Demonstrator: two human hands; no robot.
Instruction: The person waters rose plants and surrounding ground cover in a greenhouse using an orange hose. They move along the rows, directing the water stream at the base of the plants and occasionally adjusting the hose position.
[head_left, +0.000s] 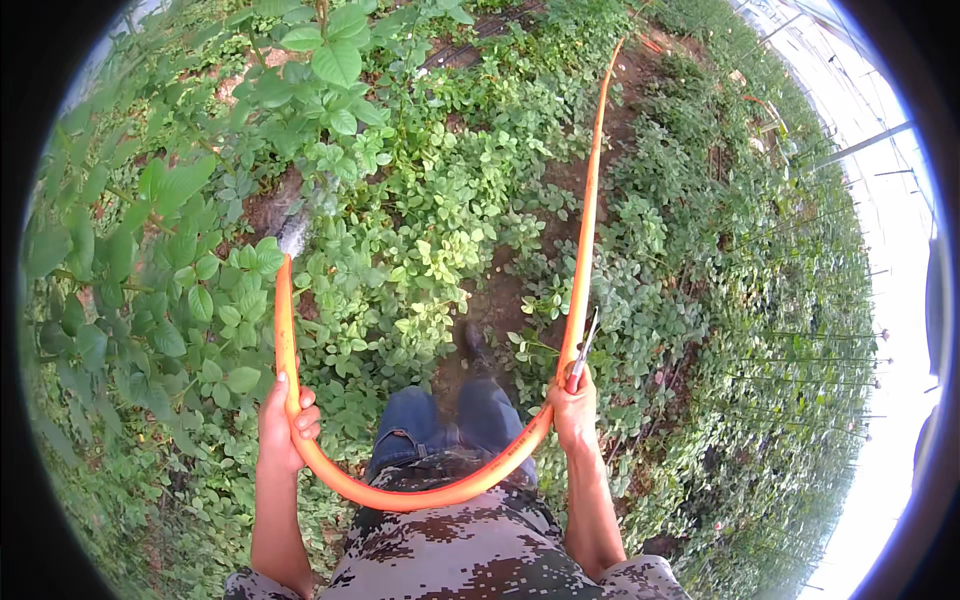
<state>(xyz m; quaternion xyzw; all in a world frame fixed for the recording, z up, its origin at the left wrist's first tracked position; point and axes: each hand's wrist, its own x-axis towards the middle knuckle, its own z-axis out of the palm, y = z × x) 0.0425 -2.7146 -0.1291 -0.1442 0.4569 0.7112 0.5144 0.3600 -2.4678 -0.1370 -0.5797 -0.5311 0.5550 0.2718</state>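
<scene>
An orange hose (420, 499) hangs in a U across my front between both hands. My left hand (291, 424) is closed round it below its end, which points away from me, and water (293, 231) sprays out onto the soil and leaves. My right hand (574, 409) grips the other side of the hose, which runs off to the far end of the path. The same hand also holds a metal cutting tool with a red handle, likely pruning shears (582, 356), its blades pointing away from me; whether they are open cannot be told.
Leafy green plants (435, 217) crowd both sides of a narrow soil path (506, 292). Tall leafy stems (187, 247) rise close on the left. Dark drip lines (457, 49) lie at the far side. A metal frame bar (862, 145) of a greenhouse stands at the right.
</scene>
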